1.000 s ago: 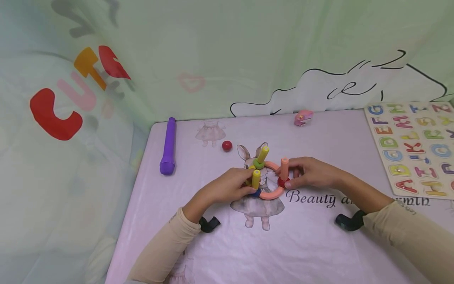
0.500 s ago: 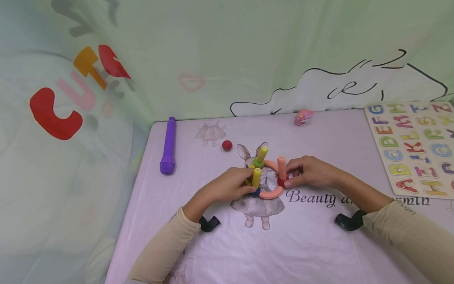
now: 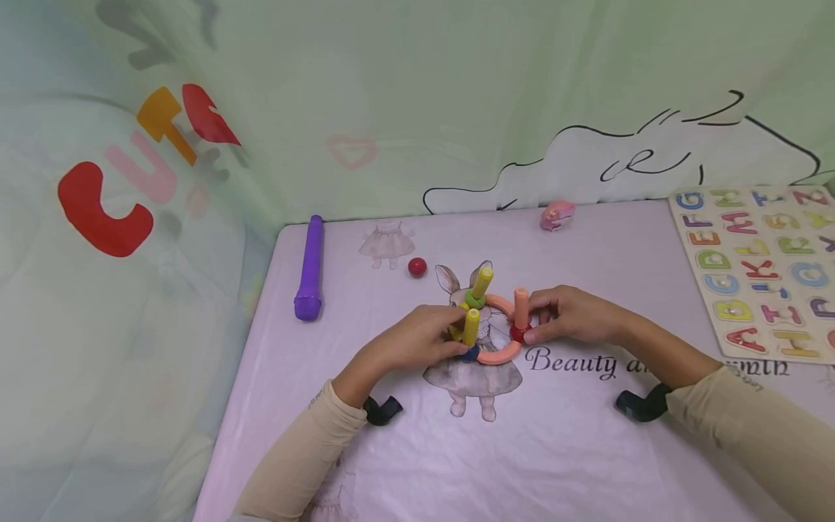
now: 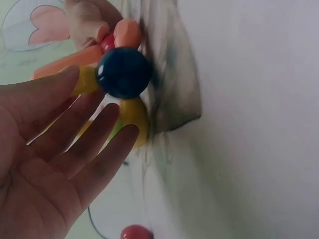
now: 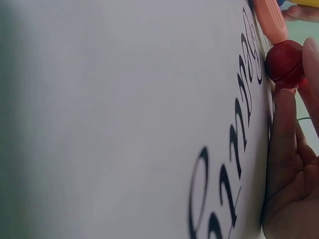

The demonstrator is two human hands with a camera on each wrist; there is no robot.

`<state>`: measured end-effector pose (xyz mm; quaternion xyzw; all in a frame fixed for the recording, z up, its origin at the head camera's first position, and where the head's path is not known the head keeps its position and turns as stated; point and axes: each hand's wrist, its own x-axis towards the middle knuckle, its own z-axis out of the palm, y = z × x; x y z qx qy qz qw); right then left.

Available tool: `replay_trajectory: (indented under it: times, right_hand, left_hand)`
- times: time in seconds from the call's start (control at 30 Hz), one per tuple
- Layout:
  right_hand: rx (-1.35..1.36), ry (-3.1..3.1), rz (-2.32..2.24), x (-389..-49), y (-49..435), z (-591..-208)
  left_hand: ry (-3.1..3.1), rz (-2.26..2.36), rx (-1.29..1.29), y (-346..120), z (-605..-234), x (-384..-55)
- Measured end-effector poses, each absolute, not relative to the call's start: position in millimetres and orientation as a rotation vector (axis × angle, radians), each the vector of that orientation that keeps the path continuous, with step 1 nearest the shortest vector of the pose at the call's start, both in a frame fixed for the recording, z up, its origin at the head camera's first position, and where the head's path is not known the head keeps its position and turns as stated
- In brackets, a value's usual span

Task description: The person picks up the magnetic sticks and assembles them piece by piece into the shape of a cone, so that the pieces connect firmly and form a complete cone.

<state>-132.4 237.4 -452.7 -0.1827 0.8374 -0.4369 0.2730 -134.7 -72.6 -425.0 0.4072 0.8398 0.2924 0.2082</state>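
A ring of curved magnetic rods and balls lies on the table, its peach curved rod [image 3: 499, 357] at the front. Upright on it stand a yellow rod [image 3: 471, 328] over the blue ball [image 4: 124, 72], another yellow rod [image 3: 483, 281] over a green ball [image 3: 474, 299], and a peach rod [image 3: 520, 307] over a red ball [image 5: 285, 60]. My left hand [image 3: 424, 337] pinches the front yellow rod just above the blue ball, fingers behind it near a curved yellow rod [image 4: 133, 117]. With thumb and fingers, my right hand [image 3: 577, 317] holds the red ball at the ring's right side.
A loose red ball [image 3: 417, 267] lies behind the ring, and a purple toy microphone [image 3: 310, 272] is at the left. Toward the back sits a small pink toy [image 3: 557, 216]. The wooden alphabet board [image 3: 725, 286] occupies the right side.
The peach upright rod leaned slightly left half a second ago and now stands straighter. Both hands keep their places on the ring.
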Motion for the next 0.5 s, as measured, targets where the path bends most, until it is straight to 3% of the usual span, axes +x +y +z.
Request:
replay_trajectory:
  times: [0.5]
  right_hand:
    - [-0.471, 2.227, -1.203, -133.5, 239.8, -456.0]
  left_hand:
    - [2.576, 1.137, 0.86, -114.2, -416.6, -181.4]
